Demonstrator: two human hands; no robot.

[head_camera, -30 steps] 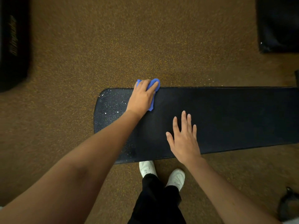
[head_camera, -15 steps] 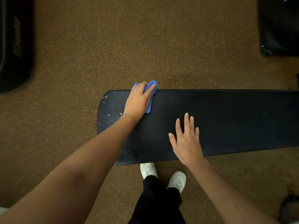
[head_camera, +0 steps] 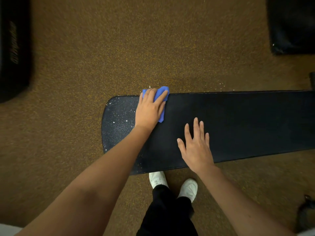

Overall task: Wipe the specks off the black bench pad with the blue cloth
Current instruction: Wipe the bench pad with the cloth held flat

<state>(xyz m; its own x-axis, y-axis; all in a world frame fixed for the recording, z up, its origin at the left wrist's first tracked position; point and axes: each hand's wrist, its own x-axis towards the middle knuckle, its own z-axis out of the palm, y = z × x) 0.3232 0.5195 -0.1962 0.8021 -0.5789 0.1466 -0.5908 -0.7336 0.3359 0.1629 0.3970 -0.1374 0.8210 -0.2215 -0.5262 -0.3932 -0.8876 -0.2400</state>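
Black, finely textured upholstery covers the bench pad (head_camera: 238,123), which spans the frame from centre-left to the right edge above brown flecked flooring (head_camera: 102,48). White specks (head_camera: 119,116) cluster at its rounded left end. My left hand (head_camera: 150,109) presses the bunched blue cloth (head_camera: 162,92) flat against the pad's far edge, fingers extended over it. My right hand (head_camera: 196,147) rests flat and released on the pad, fingers spread.

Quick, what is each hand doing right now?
Left hand: fingers straight, pressing the blue cloth onto the black bench pad.
Right hand: open, flat on the pad, holding nothing.
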